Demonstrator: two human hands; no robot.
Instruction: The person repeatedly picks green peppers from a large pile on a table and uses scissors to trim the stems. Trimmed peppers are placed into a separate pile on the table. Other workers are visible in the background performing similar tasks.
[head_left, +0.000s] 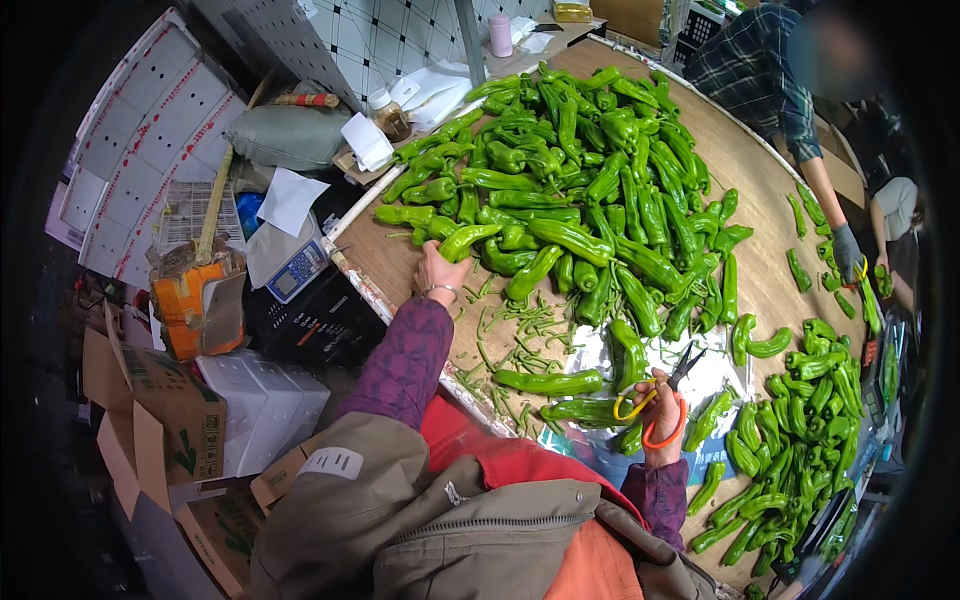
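My left hand (441, 271) is at the left edge of a large heap of long green peppers (555, 180), its fingers closed around one green pepper (471, 238). In my right hand (660, 411) are scissors (686, 371) with one yellow and one orange handle loop, their dark blades pointing up and away from me. Cut green stems (521, 330) lie scattered on the wooden tabletop between my hands. Several peppers (551, 382) rest near the front edge, some on a silvery plastic sheet (667, 352) beneath my right hand.
A second pile of peppers (806, 442) covers the table's right side. Across the table, a co-worker's gloved hand (847, 251) holds yellow-handled scissors by a pepper. Left of the table are a digital scale (292, 262), an open cardboard box (169, 420) and a white foam box (262, 409).
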